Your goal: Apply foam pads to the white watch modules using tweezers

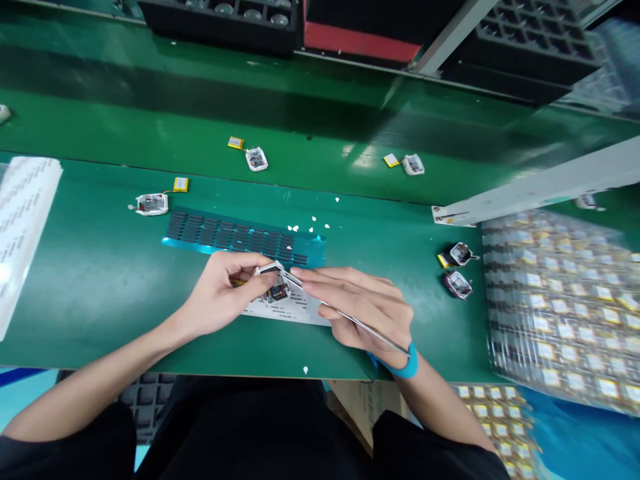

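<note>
Between the thumb and fingers of my left hand [225, 293] is a small white device housing [278, 291] with a circuit board inside. A yellow battery shows partly under the left fingers. My right hand [363, 307], with a blue band at the wrist, is closed around metal tweezers [357, 321]. The tweezers' tips reach the upper edge of the housing; whether they grip anything there is too small to tell. Beneath both hands lies a white printed sheet [300, 310]. Just behind them is a blue strip [220, 230] with rows of dark adhesive pieces.
Housings with wired batteries lie at the left [152, 204], at the back [257, 159] and at the back right [413, 165]. Two dark ones [457, 283] sit near stacked clear trays [565, 320]. A white post [530, 180] stands at the right. White scraps dot the green bench [100, 280].
</note>
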A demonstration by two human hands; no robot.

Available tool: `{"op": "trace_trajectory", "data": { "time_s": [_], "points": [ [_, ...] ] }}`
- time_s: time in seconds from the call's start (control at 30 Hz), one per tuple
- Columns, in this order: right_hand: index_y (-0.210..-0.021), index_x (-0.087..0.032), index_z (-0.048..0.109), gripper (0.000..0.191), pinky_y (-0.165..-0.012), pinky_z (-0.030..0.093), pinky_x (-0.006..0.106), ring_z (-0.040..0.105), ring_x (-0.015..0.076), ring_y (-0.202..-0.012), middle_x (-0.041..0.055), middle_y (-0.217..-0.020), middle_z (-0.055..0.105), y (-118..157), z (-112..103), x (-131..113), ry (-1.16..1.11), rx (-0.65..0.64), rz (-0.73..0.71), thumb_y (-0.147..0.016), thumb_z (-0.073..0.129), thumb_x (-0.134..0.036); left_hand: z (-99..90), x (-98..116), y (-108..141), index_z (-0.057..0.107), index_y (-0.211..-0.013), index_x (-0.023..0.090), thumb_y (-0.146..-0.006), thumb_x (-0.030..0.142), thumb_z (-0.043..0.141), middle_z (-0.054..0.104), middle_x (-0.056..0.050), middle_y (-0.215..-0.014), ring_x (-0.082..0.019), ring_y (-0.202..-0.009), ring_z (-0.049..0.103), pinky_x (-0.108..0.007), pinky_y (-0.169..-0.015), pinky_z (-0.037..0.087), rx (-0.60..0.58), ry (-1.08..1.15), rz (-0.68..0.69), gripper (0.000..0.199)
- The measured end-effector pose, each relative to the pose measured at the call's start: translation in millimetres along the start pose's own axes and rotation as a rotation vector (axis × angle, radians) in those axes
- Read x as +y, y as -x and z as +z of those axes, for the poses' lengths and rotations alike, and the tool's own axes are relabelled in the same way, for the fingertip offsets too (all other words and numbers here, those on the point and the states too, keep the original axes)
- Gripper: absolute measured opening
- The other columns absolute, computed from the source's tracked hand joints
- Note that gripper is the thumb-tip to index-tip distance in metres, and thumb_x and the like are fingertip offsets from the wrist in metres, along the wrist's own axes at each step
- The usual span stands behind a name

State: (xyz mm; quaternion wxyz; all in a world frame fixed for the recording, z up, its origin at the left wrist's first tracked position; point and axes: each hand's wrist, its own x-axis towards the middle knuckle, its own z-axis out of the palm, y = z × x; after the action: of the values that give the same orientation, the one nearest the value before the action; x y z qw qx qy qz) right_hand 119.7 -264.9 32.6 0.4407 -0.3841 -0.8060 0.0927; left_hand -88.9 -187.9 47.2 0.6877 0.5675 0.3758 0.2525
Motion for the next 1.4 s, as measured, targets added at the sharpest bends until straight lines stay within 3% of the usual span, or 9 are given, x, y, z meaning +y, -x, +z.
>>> {"op": "trace_trajectory", "data": {
  "time_s": [0.2,0.4,0.53,0.67,0.83,1.03,1.4],
  "points": [
    [-0.121,-0.007,0.069,0.024,-0.090,0.069,0.033,0.077,0.0207,-0.113,0.0189,-0.116,0.079,3.2,-3.9,-1.7,0.108,-0.057,-0.087,-0.099,0.062,-0.008,-0.9,-8.1,1.5,0.071,-0.071,0.013,-0.081,0.028,0.064,0.058,0.000,-0.059,-0.008,-0.049,0.044,-0.019,-0.046,0.036,0.002,-0.140,0.021,0.020],
    [-0.113,-0.002,0.071,0.018,-0.090,0.069,0.035,0.078,0.0242,-0.110,0.0236,-0.113,0.078,5.0,-1.2,-3.0,0.157,-0.058,-0.159,-0.099,0.064,-0.011,0.7,-12.2,4.6,0.071,-0.070,0.011,-0.082,0.027,0.061,0.059,-0.001,-0.060,-0.008,-0.052,0.044,-0.017,-0.046,0.035,0.065,-0.270,0.058,0.022],
    [-0.116,-0.004,0.071,0.021,-0.092,0.068,0.030,0.076,0.0201,-0.115,0.0200,-0.117,0.079,8.6,0.2,-0.8,0.143,-0.004,-0.143,-0.100,0.060,-0.007,1.1,-16.6,5.0,0.073,-0.075,0.011,-0.082,0.029,0.060,0.057,0.000,-0.059,-0.008,-0.051,0.043,-0.017,-0.045,0.034,0.144,-0.363,0.078,0.023],
    [-0.124,-0.004,0.070,0.027,-0.090,0.068,0.030,0.075,0.0214,-0.118,0.0202,-0.122,0.077,8.3,-1.5,-0.8,0.113,0.015,-0.100,-0.101,0.057,-0.008,0.1,-18.9,2.5,0.075,-0.075,0.011,-0.082,0.029,0.062,0.060,-0.001,-0.060,-0.008,-0.051,0.045,-0.018,-0.046,0.036,0.192,-0.391,0.097,0.024],
    [-0.127,-0.010,0.068,0.027,-0.087,0.069,0.030,0.078,0.0189,-0.111,0.0167,-0.116,0.080,3.5,-2.3,-2.0,0.088,-0.004,-0.034,-0.102,0.057,-0.009,-0.1,-11.0,1.1,0.076,-0.076,0.011,-0.080,0.028,0.065,0.065,-0.003,-0.064,-0.010,-0.055,0.053,-0.016,-0.047,0.041,0.151,-0.265,0.093,0.021],
    [-0.117,-0.009,0.071,0.021,-0.094,0.069,0.035,0.078,0.0217,-0.111,0.0164,-0.117,0.079,4.3,-3.9,3.7,0.167,-0.039,-0.144,-0.105,0.058,-0.021,-2.2,-6.9,-0.7,0.071,-0.070,0.011,-0.079,0.032,0.066,0.057,-0.001,-0.058,-0.008,-0.050,0.047,-0.016,-0.044,0.037,0.041,-0.134,-0.020,0.023],
    [-0.113,-0.007,0.073,0.018,-0.093,0.068,0.033,0.079,0.0214,-0.108,0.0169,-0.113,0.080,3.1,-4.9,4.9,0.172,-0.075,-0.161,-0.102,0.063,-0.018,-2.3,-7.2,-1.5,0.071,-0.070,0.010,-0.075,0.033,0.065,0.051,0.000,-0.057,-0.008,-0.050,0.043,-0.017,-0.045,0.034,-0.022,-0.143,-0.088,0.025]
  ]
}}
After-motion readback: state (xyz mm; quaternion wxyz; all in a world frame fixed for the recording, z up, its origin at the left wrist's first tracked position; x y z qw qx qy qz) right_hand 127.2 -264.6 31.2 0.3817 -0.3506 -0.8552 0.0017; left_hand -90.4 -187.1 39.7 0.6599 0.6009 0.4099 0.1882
